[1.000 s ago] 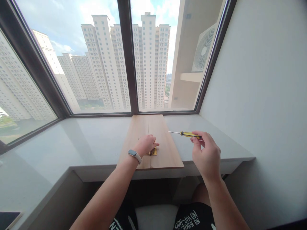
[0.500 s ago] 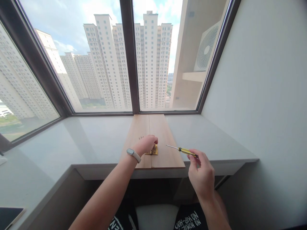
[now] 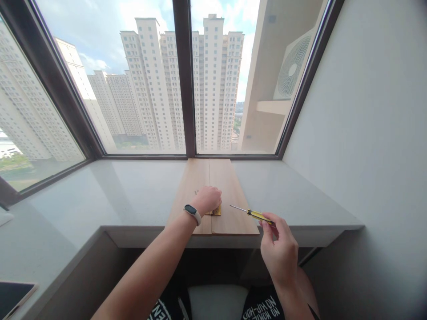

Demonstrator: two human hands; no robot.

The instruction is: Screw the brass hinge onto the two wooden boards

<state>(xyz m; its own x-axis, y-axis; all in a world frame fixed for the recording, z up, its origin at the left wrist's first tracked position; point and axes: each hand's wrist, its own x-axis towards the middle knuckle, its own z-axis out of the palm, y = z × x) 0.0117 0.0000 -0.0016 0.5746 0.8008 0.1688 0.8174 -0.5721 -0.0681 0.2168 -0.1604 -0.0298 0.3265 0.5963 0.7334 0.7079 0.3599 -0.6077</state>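
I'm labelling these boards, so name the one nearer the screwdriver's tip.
The right board: the tip of the screwdriver shows over it, while the left board lies farther off, partly hidden by the left hand.

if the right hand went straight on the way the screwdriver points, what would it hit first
With the screwdriver leading, the right hand would probably meet the left hand first. Depth is unclear, so it might be the gold-coloured hinge under that hand instead.

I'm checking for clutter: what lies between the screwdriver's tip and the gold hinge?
In the head view, just a bare stretch of the right wooden board shows between the tip of the screwdriver and the gold hinge.
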